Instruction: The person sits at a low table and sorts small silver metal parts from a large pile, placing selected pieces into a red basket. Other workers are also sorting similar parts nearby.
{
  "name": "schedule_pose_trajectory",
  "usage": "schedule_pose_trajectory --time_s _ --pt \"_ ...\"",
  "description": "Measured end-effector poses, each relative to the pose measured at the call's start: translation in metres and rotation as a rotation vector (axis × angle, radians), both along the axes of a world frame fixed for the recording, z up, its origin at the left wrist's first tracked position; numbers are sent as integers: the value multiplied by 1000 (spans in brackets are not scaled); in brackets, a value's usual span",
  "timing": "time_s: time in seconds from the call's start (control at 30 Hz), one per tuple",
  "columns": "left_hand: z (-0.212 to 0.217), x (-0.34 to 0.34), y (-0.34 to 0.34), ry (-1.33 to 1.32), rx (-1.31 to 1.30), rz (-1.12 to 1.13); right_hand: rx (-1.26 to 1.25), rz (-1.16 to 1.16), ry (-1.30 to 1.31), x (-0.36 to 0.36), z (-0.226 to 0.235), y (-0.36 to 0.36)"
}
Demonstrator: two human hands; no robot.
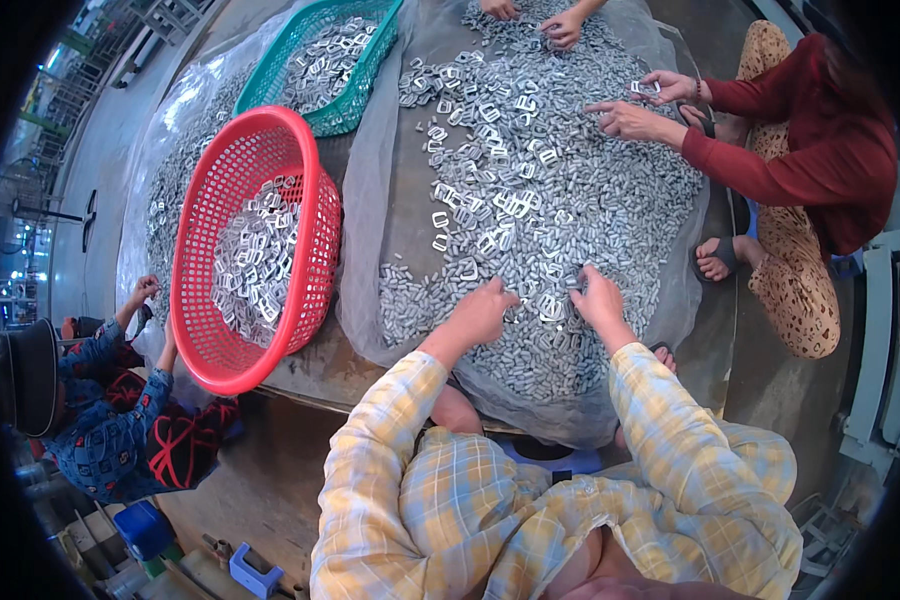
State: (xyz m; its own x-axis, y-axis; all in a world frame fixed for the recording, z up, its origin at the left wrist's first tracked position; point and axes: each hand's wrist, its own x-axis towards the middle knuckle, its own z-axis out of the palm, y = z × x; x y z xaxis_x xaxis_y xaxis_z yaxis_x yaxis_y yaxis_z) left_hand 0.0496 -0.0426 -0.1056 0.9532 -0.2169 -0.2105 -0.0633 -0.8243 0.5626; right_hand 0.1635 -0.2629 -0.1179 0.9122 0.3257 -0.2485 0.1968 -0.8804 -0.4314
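Small grey metal pieces lie in a broad, thick pile (570,215) in front of me, with larger flat frame-shaped buckles (515,203) scattered among them. At the near part of the pile, my left hand (482,312) rests with fingers bent and thumb apart from them. My right hand (600,303) is opposite, its thumb and fingers also apart, touching the pieces. Between the two hands lies a small group of buckles (550,306). I see nothing held in either hand, though some fingertips are hidden.
Left of the pile stands a red perforated basket (322,230) holding buckles; a green basket (355,105) with more is behind it. Clear plastic sheeting (365,250) lies under the pile. At right, a person in a red sleeve (740,175) holds a buckle. Others work at far side and left.
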Motion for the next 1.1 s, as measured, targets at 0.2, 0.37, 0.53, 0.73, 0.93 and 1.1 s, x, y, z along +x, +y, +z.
schedule_pose_trajectory --time_s 0.2,0.37,0.53,0.73,0.93,1.1 --pt "4 26 -51 -123 90 -212 140 -113 -49 5 -15 -23" --pt "3 10 -68 -76 155 -307 165 -383 -207 31 -24 -75" --pt "7 -18 -53 18 151 -231 -101 -302 -75 34 -30 -99" --pt "22 6 5 83 154 124 -169 -145 -121 -26 -12 -45" --pt "-2 1 -13 113 237 79 186 154 -172 -69 -4 -36" --pt "14 -8 -4 250 103 33 374 154 -266 -68 13 -18"
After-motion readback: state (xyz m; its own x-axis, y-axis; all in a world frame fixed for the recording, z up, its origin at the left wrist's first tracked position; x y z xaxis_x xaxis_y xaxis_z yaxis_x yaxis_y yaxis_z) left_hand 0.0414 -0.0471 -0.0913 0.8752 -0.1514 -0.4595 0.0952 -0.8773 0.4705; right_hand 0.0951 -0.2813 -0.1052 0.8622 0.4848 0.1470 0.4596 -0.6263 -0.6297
